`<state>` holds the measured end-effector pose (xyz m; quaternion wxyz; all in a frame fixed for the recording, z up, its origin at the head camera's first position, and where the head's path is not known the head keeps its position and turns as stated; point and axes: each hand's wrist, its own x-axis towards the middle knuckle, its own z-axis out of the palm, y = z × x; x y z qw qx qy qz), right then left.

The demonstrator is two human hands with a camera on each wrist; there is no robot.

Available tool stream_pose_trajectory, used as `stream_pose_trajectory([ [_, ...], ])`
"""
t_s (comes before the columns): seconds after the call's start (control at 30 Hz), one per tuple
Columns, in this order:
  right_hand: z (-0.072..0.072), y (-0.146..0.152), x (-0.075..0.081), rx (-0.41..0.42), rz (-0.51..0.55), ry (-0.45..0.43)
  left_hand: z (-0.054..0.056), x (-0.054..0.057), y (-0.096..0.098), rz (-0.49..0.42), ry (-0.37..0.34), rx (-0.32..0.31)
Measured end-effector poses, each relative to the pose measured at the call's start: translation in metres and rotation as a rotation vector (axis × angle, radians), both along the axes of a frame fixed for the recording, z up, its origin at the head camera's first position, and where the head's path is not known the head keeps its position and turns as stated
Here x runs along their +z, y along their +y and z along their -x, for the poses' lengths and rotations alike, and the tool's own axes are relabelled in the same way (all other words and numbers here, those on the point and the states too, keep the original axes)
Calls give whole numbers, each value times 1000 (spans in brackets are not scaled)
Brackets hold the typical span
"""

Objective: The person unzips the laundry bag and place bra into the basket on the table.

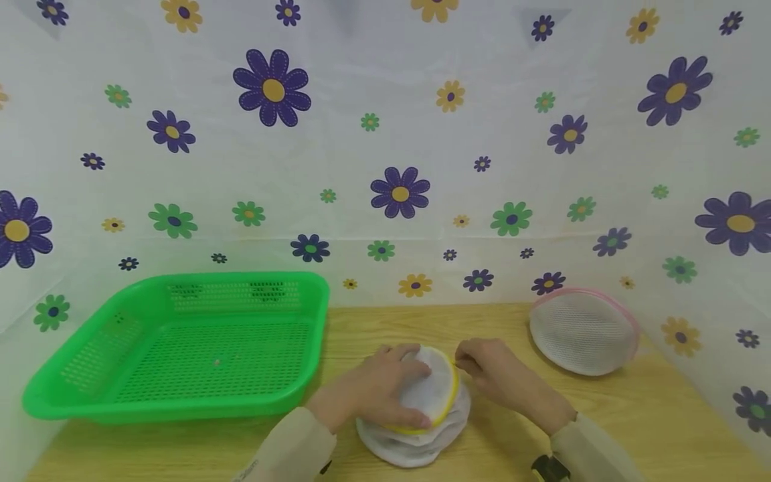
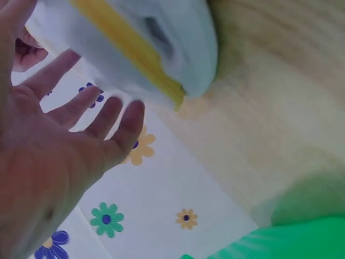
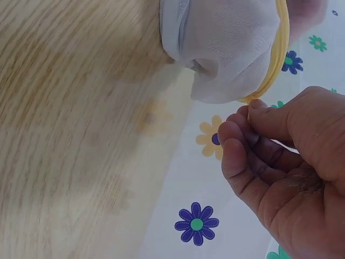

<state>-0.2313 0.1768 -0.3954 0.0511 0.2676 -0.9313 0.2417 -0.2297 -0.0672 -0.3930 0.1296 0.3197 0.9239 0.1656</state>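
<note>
A white mesh laundry bag (image 1: pixel 421 450) with yellow trim (image 3: pixel 279 54) stands on the table, its round top tilted and its sides in loose folds. My left hand (image 1: pixel 388 388) rests spread across the white top, thumb near the front edge. In the left wrist view, the fingers of the left hand (image 2: pixel 70 129) look relaxed and apart beside the bag. At the right end of the yellow trim, my right hand (image 1: pixel 496 371) pinches the edge. The right wrist view shows the thumb and forefinger of the right hand (image 3: pixel 285 145) meeting right at the trim's end, the other fingers curled.
A large green plastic basket (image 1: pixel 316 321) with perforated walls stands at the left. Towards the back right lies another white mesh bag (image 1: pixel 584 331) with pink trim. Behind the wooden table (image 1: pixel 668 428) hangs a white flowered sheet (image 1: pixel 337 154).
</note>
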Motion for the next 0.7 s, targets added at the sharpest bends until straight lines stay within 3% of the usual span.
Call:
stream_pose_trajectory([
  [0.17,3,-2,0,41,0,48,5,2,3,21,33,-15],
  [0.37,4,-2,-1,46,-22,39,8,-6,8,8,42,-13],
  [0.53,3,-2,-2,42,-39,10,7,-11,11,55,30,-1],
  [0.7,5,-2,-5,36,-42,-1,0,-6,14,111,22,28],
])
